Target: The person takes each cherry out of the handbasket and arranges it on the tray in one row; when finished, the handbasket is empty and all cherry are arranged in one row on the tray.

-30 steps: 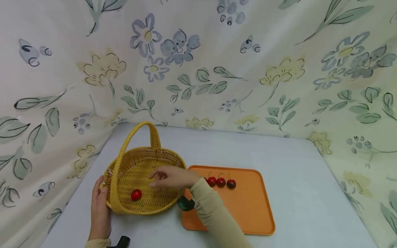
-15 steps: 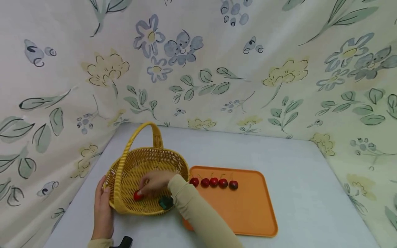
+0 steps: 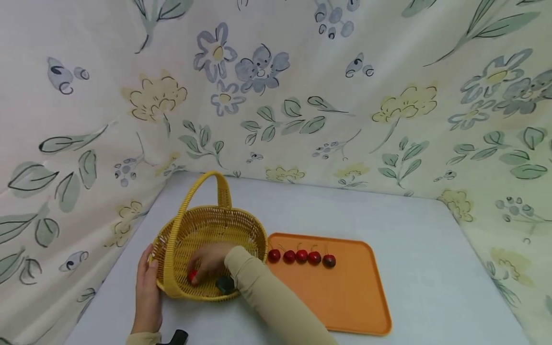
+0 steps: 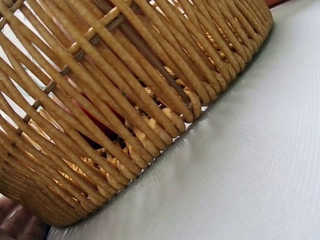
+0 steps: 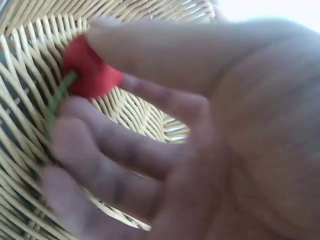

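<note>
My right hand [image 3: 210,258] reaches inside the yellow wicker basket [image 3: 250,220]. Between its thumb and index finger it pinches a red cherry [image 5: 90,70], whose green stem points away in the right wrist view; the other fingers are loosely bent beside it. At the basket's left side, my left hand [image 3: 148,292] rests against the outer wall with its fingers fairly straight. Through the weave in the left wrist view, a dark red patch [image 4: 97,120] shows inside. The basket's tall handle arches over it.
Right of the basket lies an orange tray [image 3: 340,297], partly covered by the right sleeve. Several dark red cherries [image 3: 302,256] stand in a row near its far edge. All rest on a white table [image 3: 414,249], with a flowered curtain [image 3: 302,96] behind.
My right hand has moved left and down into the basket and taken hold of the red cherry. My left hand stays at the basket's side. The whole head view has shifted slightly.
</note>
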`<state>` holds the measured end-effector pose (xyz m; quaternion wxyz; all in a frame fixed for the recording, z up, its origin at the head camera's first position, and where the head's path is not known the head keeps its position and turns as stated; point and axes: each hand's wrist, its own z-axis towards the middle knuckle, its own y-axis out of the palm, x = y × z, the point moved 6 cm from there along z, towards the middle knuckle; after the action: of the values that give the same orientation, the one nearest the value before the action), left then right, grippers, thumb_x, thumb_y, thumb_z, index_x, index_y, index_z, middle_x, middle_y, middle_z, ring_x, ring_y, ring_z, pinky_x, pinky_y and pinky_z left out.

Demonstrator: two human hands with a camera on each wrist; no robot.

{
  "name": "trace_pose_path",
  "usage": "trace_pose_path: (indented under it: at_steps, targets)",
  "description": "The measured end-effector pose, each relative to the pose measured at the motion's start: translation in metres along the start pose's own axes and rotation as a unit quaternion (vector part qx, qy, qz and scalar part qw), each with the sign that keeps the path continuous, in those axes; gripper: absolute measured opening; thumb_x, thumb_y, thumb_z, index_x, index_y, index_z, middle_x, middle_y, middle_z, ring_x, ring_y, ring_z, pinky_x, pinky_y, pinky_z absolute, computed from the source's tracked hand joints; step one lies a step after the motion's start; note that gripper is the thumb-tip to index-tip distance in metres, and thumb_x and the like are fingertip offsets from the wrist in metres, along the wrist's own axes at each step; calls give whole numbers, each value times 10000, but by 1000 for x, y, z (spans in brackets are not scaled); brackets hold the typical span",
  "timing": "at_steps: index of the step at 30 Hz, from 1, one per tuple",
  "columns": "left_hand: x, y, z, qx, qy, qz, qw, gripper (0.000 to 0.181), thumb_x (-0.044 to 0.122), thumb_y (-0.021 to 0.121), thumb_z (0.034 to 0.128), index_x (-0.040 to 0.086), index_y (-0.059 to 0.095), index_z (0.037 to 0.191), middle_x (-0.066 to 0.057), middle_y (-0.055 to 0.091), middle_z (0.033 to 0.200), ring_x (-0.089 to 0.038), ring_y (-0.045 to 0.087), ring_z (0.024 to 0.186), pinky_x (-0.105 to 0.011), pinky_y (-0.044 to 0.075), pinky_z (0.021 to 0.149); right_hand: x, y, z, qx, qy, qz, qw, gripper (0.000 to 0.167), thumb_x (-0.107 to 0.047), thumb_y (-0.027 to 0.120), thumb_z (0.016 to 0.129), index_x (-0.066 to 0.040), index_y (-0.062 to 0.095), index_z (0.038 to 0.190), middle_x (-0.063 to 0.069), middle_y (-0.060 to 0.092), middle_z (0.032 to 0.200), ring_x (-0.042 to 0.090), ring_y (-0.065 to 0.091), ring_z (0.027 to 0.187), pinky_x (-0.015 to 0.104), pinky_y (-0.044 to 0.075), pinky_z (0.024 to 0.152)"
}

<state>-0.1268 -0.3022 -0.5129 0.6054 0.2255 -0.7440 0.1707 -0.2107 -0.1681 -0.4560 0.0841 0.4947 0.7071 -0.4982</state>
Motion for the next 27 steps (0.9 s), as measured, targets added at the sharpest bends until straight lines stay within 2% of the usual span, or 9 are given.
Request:
trace_pose_path:
  at_steps: [2, 4, 7, 10, 13, 15, 19, 23, 27]
  targets:
    - [0, 1, -1, 2, -34, 17, 10000, 510, 515, 330, 1005, 434, 205, 1493, 157, 70, 1587, -128, 147, 1438, -341, 143, 1184, 0, 3, 1, -140, -55, -187, 9997, 337, -282, 714, 863, -235, 657, 1192, -146, 554, 1008, 19, 513, 842, 164, 445, 680]
    - [0, 2, -1, 8, -43, 35, 10000, 506, 512, 325, 1007, 435, 205, 1492, 157, 70, 1587, -132, 151, 1439, -340, 149, 1183, 0, 5, 2, -262, -77, -137, 9995, 358, -277, 721, 858, -227, 649, 1206, -143, 551, 1025, 24, 520, 846, 169, 455, 681]
    - [0, 2, -1, 37, -48, 91, 9999, 503, 517, 318, 1006, 439, 205, 1490, 160, 70, 1587, -134, 158, 1436, -348, 153, 1184, 1, 4, 2, -238, -96, -39, 9997, 334, -261, 727, 855, -210, 649, 1175, -132, 546, 1012, 34, 518, 839, 177, 456, 681]
    - [0, 1, 0, 61, -45, 102, 9999, 503, 522, 319, 1004, 442, 210, 1488, 164, 74, 1586, -139, 160, 1437, -387, 142, 1187, 1, -1, 3, 104, -126, -155, 9997, 295, -282, 734, 848, -207, 638, 1117, -123, 551, 982, 31, 517, 838, 175, 445, 690]
    - [-2, 0, 1, 62, -32, 160, 9998, 509, 528, 320, 1002, 442, 204, 1490, 163, 67, 1587, -147, 147, 1448, -408, 136, 1187, 1, -10, -1, 682, -127, -342, 9970, 294, -335, 742, 835, -214, 604, 1064, -120, 566, 946, 20, 520, 838, 166, 433, 692]
    - [-3, -1, 1, 53, -19, 183, 9998, 508, 520, 318, 1005, 440, 196, 1492, 160, 59, 1589, -151, 132, 1456, -399, 131, 1189, 1, -17, -8, 1003, -216, -268, 9944, 302, -352, 741, 833, -219, 583, 1054, -120, 573, 942, 17, 535, 831, 162, 446, 684]
    - [-3, -3, 1, 32, 45, 207, 9998, 503, 501, 309, 1011, 435, 187, 1495, 156, 43, 1590, -148, 105, 1462, -402, 108, 1191, 1, -32, -35, 1511, -665, 391, 9855, 347, -324, 724, 853, -223, 578, 1152, -108, 599, 1056, 7, 559, 901, 153, 466, 745]
    - [-1, -2, 2, 3, 136, 162, 9998, 498, 491, 307, 1014, 427, 197, 1496, 162, 42, 1588, -124, 83, 1459, -434, 69, 1192, 8, -44, -78, 2002, -1095, 1093, 9675, 414, -279, 704, 876, -249, 587, 1272, -88, 610, 1149, 28, 583, 918, 178, 492, 764]
    - [-2, -2, 0, 38, 85, 161, 9998, 492, 488, 309, 1014, 432, 207, 1493, 165, 63, 1586, -104, 118, 1445, -374, 97, 1193, 27, -44, -115, 2294, -1196, 1871, 9476, 339, -235, 709, 874, -260, 633, 1204, -101, 617, 1120, 78, 594, 866, 221, 514, 708]
